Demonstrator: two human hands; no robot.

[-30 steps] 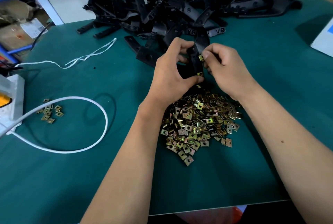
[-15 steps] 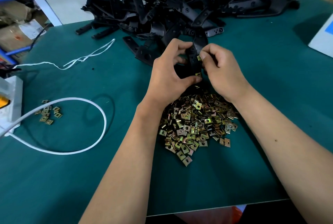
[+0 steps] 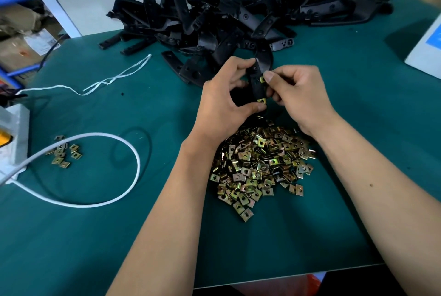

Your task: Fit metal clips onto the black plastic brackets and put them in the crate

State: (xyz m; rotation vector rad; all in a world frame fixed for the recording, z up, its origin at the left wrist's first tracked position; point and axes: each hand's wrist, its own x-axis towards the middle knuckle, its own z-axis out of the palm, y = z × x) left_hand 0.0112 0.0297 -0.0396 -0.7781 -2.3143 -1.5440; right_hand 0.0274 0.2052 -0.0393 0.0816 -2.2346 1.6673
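**Pressing a second clip onto the bracket**

Pinching the narrow black plastic bracket [image 3: 257, 86] top and bottom, the left hand [image 3: 226, 105] held it above the heap of small square brass-coloured metal clips [image 3: 260, 164] on the green counter [image 3: 358, 117]. The right hand [image 3: 298, 95] pinched an upper clip [image 3: 262, 79] against the bracket's edge; a lower clip [image 3: 261, 101] already sat near the left thumb. A skewed push would probably seat the clip crooked or flick it into the heap. No crate showed; the pile of loose black brackets [image 3: 238, 14] lay behind.
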